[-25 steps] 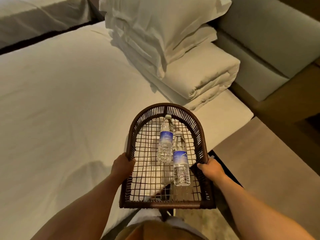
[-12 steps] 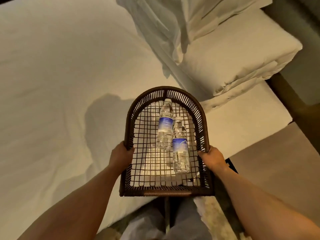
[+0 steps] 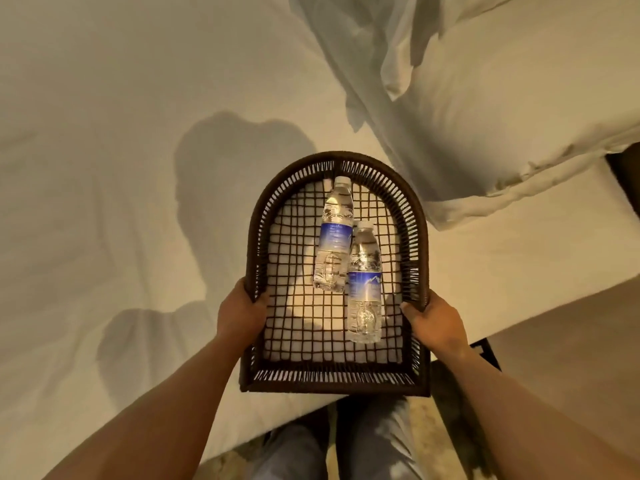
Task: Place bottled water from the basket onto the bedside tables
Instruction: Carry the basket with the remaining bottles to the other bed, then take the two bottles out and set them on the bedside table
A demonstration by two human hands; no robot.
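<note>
I hold a dark brown woven basket (image 3: 414,216) with an arched far end over the white bed. My left hand (image 3: 240,311) grips its left rim and my right hand (image 3: 434,322) grips its right rim. Two clear water bottles with blue labels lie side by side on the mesh bottom, caps pointing away from me. The left bottle (image 3: 334,237) lies further from me; the right bottle (image 3: 363,282) lies nearer and touches it. No bedside table top is clearly in view.
The white bed sheet (image 3: 104,150) fills the left and middle. Stacked white pillows (image 3: 502,116) lie at the upper right. A beige surface (image 3: 571,341) shows beside the bed at the lower right. My legs stand on patterned floor below the basket.
My view has tilted down and closer over the bed. The basket, still held in both hands, now sits lower over the sheet and the pillows have shifted toward the upper right.
</note>
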